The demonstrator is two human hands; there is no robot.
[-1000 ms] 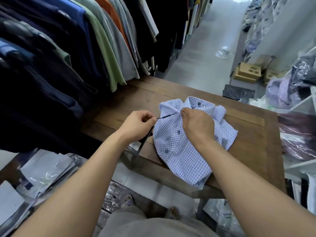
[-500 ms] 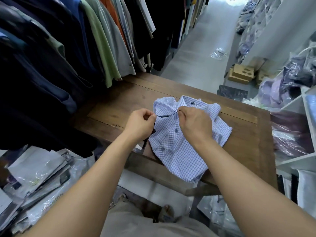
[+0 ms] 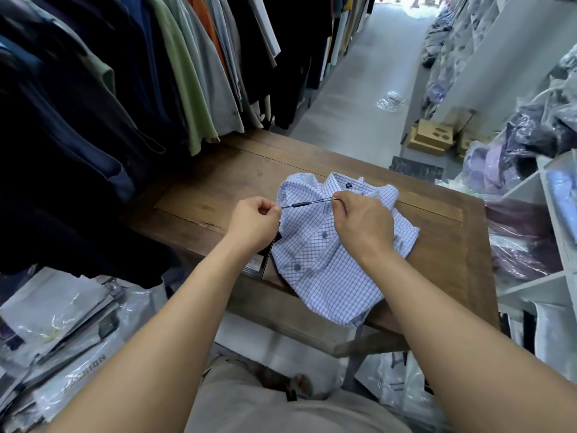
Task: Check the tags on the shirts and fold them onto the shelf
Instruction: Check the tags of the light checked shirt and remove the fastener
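Left hand [image 3: 254, 225], right hand [image 3: 365, 226] farther apart; fingers [image 3: 341, 204] tight on taut tag cord [image 3: 304, 204]

I count 1 checked shirt [image 3: 331, 270] on 1 wooden table [image 3: 212, 195], with 2 dark buttons [image 3: 324, 235] showing down its front. There is 1 black tag string [image 3: 307, 204], pinched by my 2 hands, left hand [image 3: 254, 221] and right hand [image 3: 362, 223], and 1 dark hang tag [image 3: 270, 257]. On the floor I see 2 cardboard boxes [image 3: 431, 137] and 1 clear plastic bag [image 3: 390, 101]. The hanging garments are too many to count; 1 is orange [image 3: 203, 23] and 1 is light green [image 3: 184, 73].
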